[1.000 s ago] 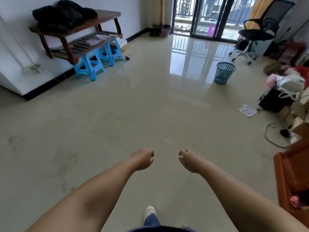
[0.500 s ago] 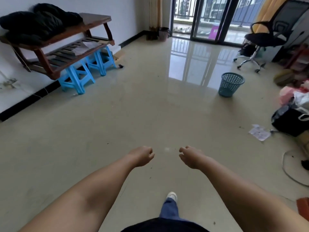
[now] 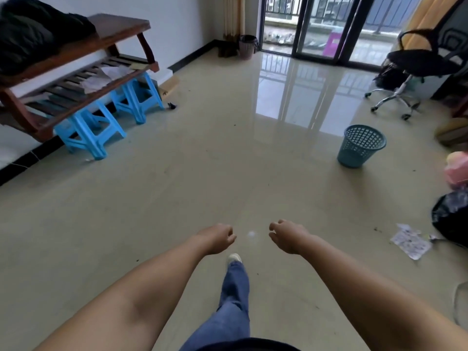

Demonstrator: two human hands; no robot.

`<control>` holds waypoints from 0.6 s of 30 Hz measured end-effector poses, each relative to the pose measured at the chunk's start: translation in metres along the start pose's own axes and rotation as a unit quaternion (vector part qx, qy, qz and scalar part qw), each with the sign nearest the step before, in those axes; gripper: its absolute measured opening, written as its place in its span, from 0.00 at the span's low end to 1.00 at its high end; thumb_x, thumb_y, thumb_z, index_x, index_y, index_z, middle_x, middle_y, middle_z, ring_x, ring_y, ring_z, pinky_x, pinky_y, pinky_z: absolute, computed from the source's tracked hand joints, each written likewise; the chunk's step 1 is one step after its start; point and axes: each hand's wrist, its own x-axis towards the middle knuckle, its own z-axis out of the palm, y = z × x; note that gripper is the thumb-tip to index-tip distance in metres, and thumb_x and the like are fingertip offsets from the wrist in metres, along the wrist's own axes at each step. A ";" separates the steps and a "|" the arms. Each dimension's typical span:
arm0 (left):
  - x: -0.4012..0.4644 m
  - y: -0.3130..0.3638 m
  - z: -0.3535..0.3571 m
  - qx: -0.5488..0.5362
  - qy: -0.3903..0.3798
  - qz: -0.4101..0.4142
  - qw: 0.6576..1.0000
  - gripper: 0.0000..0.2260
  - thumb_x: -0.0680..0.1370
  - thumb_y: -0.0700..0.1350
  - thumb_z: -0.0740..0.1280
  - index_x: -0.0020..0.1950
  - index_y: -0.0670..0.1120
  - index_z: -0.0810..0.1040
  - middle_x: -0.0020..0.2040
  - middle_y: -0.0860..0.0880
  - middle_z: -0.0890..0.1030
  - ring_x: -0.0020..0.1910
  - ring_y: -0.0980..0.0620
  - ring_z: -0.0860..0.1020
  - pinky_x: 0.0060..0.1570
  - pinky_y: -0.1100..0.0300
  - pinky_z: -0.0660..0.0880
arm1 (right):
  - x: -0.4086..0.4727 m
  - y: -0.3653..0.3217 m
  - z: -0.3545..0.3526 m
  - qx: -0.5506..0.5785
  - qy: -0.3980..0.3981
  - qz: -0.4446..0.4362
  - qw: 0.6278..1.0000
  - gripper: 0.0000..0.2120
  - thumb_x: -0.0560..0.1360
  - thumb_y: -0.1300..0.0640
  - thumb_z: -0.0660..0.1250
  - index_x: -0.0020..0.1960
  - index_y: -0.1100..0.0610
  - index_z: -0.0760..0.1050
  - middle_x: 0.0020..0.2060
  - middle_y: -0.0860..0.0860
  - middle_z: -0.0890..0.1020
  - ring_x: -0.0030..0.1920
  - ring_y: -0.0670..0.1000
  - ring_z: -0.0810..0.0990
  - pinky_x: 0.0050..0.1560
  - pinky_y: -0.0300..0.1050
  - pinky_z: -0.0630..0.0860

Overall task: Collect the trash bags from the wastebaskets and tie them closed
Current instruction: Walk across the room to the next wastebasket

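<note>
**A:** Where do you stand with the bags?

**B:** Both my hands are out in front of me and carry nothing. My left hand (image 3: 217, 238) has its fingers loosely curled, and my right hand (image 3: 287, 235) is the same, relaxed, with no bag in either. My leg and white shoe (image 3: 234, 258) show just below and between them, mid-stride on the floor (image 3: 202, 186).

**A:** So nothing collected yet?

**B:** Not in my grasp, as far as I can see. To the right of my right hand, well apart, a black bag (image 3: 452, 219) lies at the edge of view with a pink bundle (image 3: 458, 169) beyond it. I cannot tell whether the black one is tied. A printed paper (image 3: 410, 240) lies on the floor between it and me.

**A:** And the wastebaskets?

**B:** The teal wastebasket (image 3: 359, 146) stands ahead and to the right of my fingers, upright. I see mesh through its rim and no liner, so I judge it already emptied or never lined. Far ahead, by the curtain next to the glass door, a dark wastebasket (image 3: 247, 46) seems to have a bag folded over its rim. I judge that one is left.

**A:** Anything in the way?

**B:** The path to it looks open. The wooden rack (image 3: 83, 72) on blue stools (image 3: 88, 133) sits far to the left of my left hand, and the office chair (image 3: 417, 64) far to the right.
</note>
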 end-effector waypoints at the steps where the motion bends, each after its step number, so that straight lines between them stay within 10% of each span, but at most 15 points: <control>1: 0.024 0.000 -0.013 0.000 0.000 0.003 1.000 0.17 0.81 0.52 0.54 0.57 0.42 0.75 0.59 0.42 0.78 0.55 0.42 0.77 0.54 0.52 0.73 | 0.023 0.009 -0.013 0.000 0.001 0.001 1.000 0.20 0.81 0.49 0.50 0.69 0.55 0.65 0.66 0.56 0.71 0.64 0.59 0.72 0.61 0.52 0.70; 18: 0.384 0.020 -0.275 0.016 -0.003 0.047 0.999 0.17 0.81 0.50 0.55 0.59 0.41 0.75 0.60 0.40 0.78 0.58 0.42 0.76 0.56 0.52 0.74 | 0.346 0.156 -0.246 0.026 -0.005 0.044 0.999 0.20 0.81 0.49 0.50 0.69 0.55 0.65 0.65 0.55 0.71 0.63 0.58 0.73 0.60 0.52 0.70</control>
